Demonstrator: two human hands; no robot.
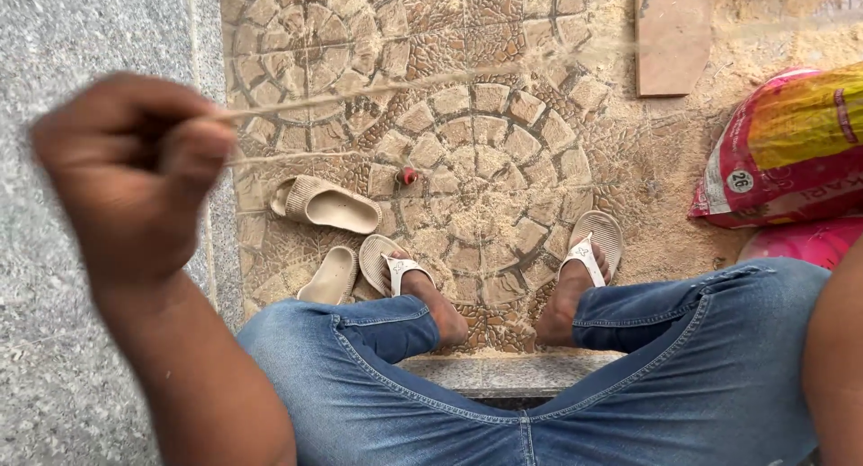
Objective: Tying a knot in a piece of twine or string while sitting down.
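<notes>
Your left grip (135, 174) pinches a thin pale fibre strand (378, 87), blurred, stretched rightward above the patterned tile floor (503, 160); only your right forearm (836, 358) shows; spare beige slippers (328, 205) lie near your feet.

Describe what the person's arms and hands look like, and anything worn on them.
Both arms are bare, with no sleeves in view. The left hand wears no glove, ring or wristband, and its forearm is bare too. Of the right arm only a bare strip shows at the picture's right edge; the right hand is out of view.
</notes>
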